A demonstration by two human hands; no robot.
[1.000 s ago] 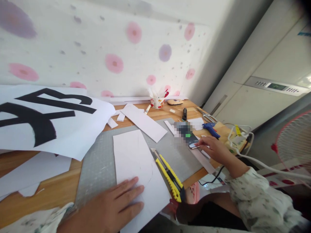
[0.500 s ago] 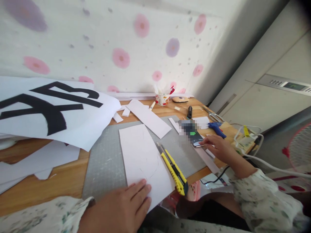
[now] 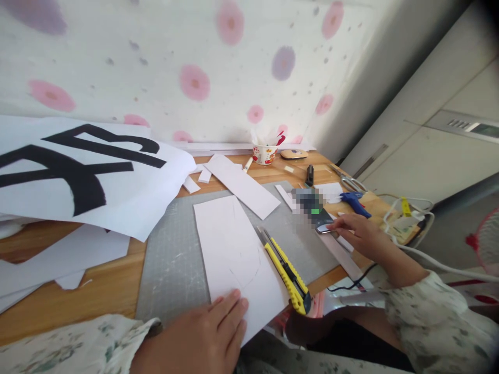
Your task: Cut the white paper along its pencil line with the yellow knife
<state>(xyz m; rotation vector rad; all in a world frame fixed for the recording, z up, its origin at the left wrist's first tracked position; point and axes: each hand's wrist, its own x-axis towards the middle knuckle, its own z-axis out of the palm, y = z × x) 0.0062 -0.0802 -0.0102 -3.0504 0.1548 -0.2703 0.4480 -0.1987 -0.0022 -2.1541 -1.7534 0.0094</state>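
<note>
My left hand (image 3: pixel 202 335) lies flat on the near corner of a white sheet of card (image 3: pixel 236 249) with a faint pencil curve, pressing it onto the grey cutting mat (image 3: pixel 171 259). A yellow utility knife (image 3: pixel 286 270) rests along the sheet's right edge, untouched. My right hand (image 3: pixel 360 234) reaches to a phone (image 3: pixel 317 213) with a blurred screen, fingertips touching its near end. Both sleeves are pale floral fabric.
A large white poster with black strokes (image 3: pixel 78 174) covers the left of the wooden table (image 3: pixel 93 291). White card strips (image 3: pixel 241 184), a cup of pens (image 3: pixel 264 153), scissors (image 3: pixel 346 181), a blue glue gun (image 3: pixel 354 200) and a power strip with cables (image 3: pixel 405 218) lie at the right.
The view has shifted slightly, so everything sits a little further right in the picture. Both hands stay where they were, left on the sheet, right at the phone.
</note>
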